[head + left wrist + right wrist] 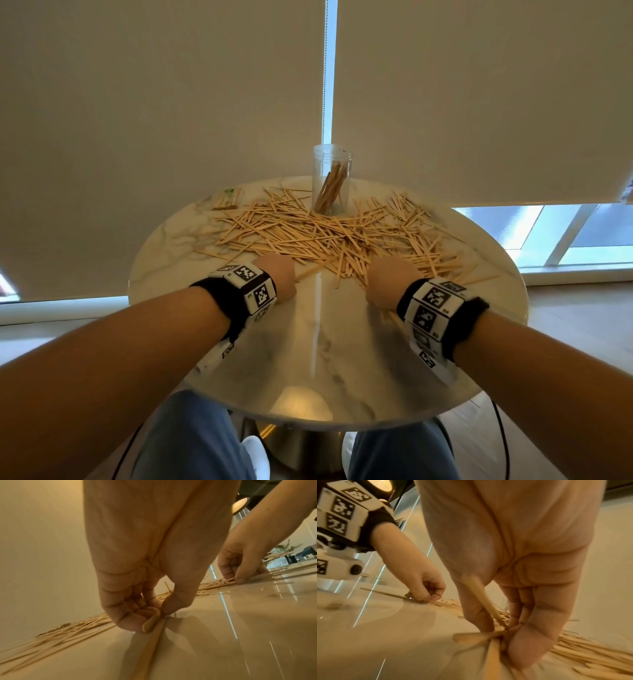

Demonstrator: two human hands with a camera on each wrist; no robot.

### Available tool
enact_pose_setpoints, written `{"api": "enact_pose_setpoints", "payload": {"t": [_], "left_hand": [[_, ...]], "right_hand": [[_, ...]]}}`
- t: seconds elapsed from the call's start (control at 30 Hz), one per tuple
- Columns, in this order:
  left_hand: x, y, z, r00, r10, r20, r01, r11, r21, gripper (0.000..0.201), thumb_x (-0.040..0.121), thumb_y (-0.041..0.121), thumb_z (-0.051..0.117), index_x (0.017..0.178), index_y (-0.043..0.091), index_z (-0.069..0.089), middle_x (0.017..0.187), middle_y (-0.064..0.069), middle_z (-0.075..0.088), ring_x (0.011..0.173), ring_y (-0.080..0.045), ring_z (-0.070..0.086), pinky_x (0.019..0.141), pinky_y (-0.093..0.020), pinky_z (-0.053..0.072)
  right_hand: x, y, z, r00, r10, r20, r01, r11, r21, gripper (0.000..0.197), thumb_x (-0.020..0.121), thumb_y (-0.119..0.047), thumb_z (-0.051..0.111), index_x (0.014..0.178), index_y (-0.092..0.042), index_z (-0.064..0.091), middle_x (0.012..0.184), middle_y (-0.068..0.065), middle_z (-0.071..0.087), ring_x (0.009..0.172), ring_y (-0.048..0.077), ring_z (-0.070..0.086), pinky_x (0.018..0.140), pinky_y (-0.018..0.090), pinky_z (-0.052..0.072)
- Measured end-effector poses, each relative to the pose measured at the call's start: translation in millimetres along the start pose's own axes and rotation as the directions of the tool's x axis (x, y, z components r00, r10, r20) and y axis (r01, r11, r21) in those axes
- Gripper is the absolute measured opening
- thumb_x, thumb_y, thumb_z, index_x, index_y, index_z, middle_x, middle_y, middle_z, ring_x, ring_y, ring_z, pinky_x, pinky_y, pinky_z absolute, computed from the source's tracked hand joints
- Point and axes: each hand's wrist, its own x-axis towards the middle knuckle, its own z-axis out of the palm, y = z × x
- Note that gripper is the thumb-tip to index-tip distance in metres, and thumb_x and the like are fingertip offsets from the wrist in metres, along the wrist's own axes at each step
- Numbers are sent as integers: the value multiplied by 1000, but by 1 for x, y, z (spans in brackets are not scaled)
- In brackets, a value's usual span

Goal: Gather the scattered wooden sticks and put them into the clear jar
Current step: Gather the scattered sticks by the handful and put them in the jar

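Note:
Several thin wooden sticks lie scattered across the far half of a round marble table. The clear jar stands upright at the far edge with a bunch of sticks leaning inside. My left hand is at the pile's near left edge; in the left wrist view my left hand pinches a stick between thumb and fingers against the tabletop. At the near right edge, my right hand has its fingers curled round several sticks, which cross in the grip of that hand.
A small packet of sticks with a green mark lies at the table's far left. The near half of the tabletop is glossy marble. Roller blinds hang close behind the table. My knees are under the near edge.

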Motion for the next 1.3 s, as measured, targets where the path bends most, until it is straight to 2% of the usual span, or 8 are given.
{"api": "enact_pose_setpoints", "payload": {"t": [0.23,0.33,0.5,0.7,0.87,1.0,1.17,1.3], "left_hand": [[1,3,1,999,7,-39,-8,999,-42,30,102,28,49,117,5,61,99,-8,57,89,-24,55,73,-29,44],[3,7,2,998,36,-58,-39,998,-45,38,103,38,49,117,4,60,107,-12,62,99,-27,60,75,-31,42],[7,16,-5,999,47,-6,-47,998,-41,27,103,19,50,122,2,61,115,-11,63,105,-26,61,78,-29,44],[13,5,-10,998,43,-41,-53,959,-278,23,102,12,48,107,0,67,94,-11,65,92,-26,64,81,-34,54],[21,7,-11,1000,11,11,-1,745,-668,31,104,11,37,76,14,49,82,-10,53,67,-23,50,56,-28,41],[25,20,-12,991,-75,109,129,350,-928,35,107,34,36,88,9,52,66,-5,37,54,-17,32,51,-27,28],[27,20,-6,991,8,133,123,328,-936,76,87,78,43,105,6,61,68,-2,39,58,-15,36,53,-27,33],[26,20,-4,996,22,81,75,192,-979,46,97,50,56,105,6,62,63,-1,37,51,-12,31,45,-24,27]], "right_hand": [[1,15,-3,999,20,38,-19,999,-36,27,100,-22,52,119,-6,64,109,8,65,100,24,63,85,30,52],[2,20,-2,999,33,27,-33,999,10,29,97,-28,58,114,-5,64,94,5,61,87,21,59,75,28,50],[6,29,-1,993,85,79,-101,970,221,25,93,-31,65,81,-10,61,74,2,60,67,16,58,59,26,51],[12,41,-4,976,94,197,-189,811,553,23,92,-22,68,75,-6,65,69,7,67,60,18,64,75,34,59],[14,35,-15,978,68,195,-200,553,809,10,88,-8,72,90,3,71,78,11,69,66,19,65,79,36,61],[12,18,-23,987,20,157,-147,497,855,8,87,-8,74,83,-1,72,79,10,73,65,17,68,74,33,61],[13,-6,-27,997,-16,74,-58,460,886,11,91,-6,69,96,4,72,85,14,75,67,17,70,70,31,62],[16,-23,-26,998,-55,-37,57,421,905,8,92,-5,66,95,1,71,95,18,74,76,22,71,74,34,63]]}}
